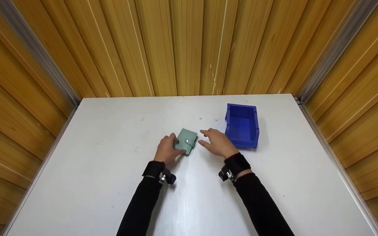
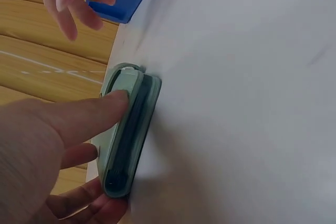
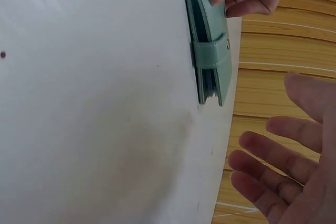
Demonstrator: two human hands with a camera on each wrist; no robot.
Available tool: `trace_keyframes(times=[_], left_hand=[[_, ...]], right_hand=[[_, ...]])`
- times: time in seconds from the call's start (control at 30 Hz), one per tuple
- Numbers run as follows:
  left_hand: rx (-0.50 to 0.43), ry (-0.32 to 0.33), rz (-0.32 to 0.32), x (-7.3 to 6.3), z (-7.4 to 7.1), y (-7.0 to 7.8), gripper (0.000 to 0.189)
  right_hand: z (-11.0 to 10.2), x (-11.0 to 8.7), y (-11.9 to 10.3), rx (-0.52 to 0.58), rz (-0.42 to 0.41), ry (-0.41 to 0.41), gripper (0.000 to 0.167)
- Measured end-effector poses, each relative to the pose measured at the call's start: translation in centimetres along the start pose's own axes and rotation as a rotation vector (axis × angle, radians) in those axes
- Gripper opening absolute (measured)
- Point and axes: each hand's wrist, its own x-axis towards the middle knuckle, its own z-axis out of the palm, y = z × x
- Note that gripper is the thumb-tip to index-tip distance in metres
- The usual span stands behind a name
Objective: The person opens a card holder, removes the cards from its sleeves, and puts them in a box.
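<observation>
A small mint-green wallet (image 1: pixel 185 139) with a snap strap lies near the middle of the white table. My left hand (image 1: pixel 167 149) pinches its left end. In the left wrist view the thumb presses on the cover of the wallet (image 2: pixel 131 124), while other fingertips meet its rounded edge. My right hand (image 1: pixel 219 143) is held apart from the wallet, to its right, fingers spread and holding nothing. The right wrist view shows the closed strap across the wallet (image 3: pixel 210 51) and a gap between the hand (image 3: pixel 294 161) and it.
A blue open plastic bin (image 1: pixel 241 144) stands just beyond and right of my right hand. Wood-patterned panels (image 1: pixel 189 49) wall in the white table (image 1: pixel 94 141) at the back and both sides. Black straps with small cameras circle both wrists.
</observation>
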Motion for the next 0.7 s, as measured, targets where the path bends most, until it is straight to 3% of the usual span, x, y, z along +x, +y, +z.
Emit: trace_keyframes(times=[0.17, 0.33, 0.5, 0.7], left_hand=[[-0.026, -0.03, -0.047, -0.1, 0.8, 1.1, 0.065], [-0.019, -0.048, -0.056, -0.2, 1.3, 1.7, 0.084], [-0.005, -0.08, -0.068, -0.2, 1.4, 1.8, 0.078], [-0.091, -0.099, -0.082, -0.1, 1.7, 2.0, 0.071]], right_hand=[[1.4, 0.7, -0.4, 0.028, 0.047, -0.036, 0.051], [2.4, 1.0, -0.4, 0.03, 0.043, -0.045, 0.034], [2.9, 1.1, -0.4, 0.018, 0.019, -0.018, 0.023], [3.5, 1.3, -0.6, 0.006, 0.025, 0.0, 0.025]])
